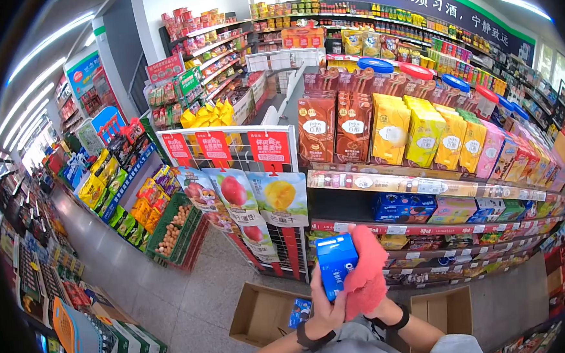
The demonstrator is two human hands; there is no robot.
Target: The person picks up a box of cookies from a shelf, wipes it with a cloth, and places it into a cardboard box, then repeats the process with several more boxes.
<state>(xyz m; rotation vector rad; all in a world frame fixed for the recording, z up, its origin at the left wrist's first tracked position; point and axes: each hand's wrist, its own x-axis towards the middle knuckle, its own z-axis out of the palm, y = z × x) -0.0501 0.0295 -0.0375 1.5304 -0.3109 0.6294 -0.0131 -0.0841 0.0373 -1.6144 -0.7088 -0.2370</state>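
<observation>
A blue snack box [337,264] with white print is held upright in front of me. My left hand [329,311] is wrapped round its lower left side, fingers closed. A red cloth [368,271] lies against the right side of the box. My right hand [382,307] is mostly hidden behind the cloth, which it grips. Below, an open cardboard box [258,315] on the floor contains another blue packet [300,312]. Dark bands circle both wrists.
A shelf [386,175] of snack boxes faces me, with blue boxes [404,206] one level down. A wire rack [290,241] with hanging fruit pouches stands left of it. A second cardboard carton [442,309] sits at right. Green crates [181,237] of eggs are further left.
</observation>
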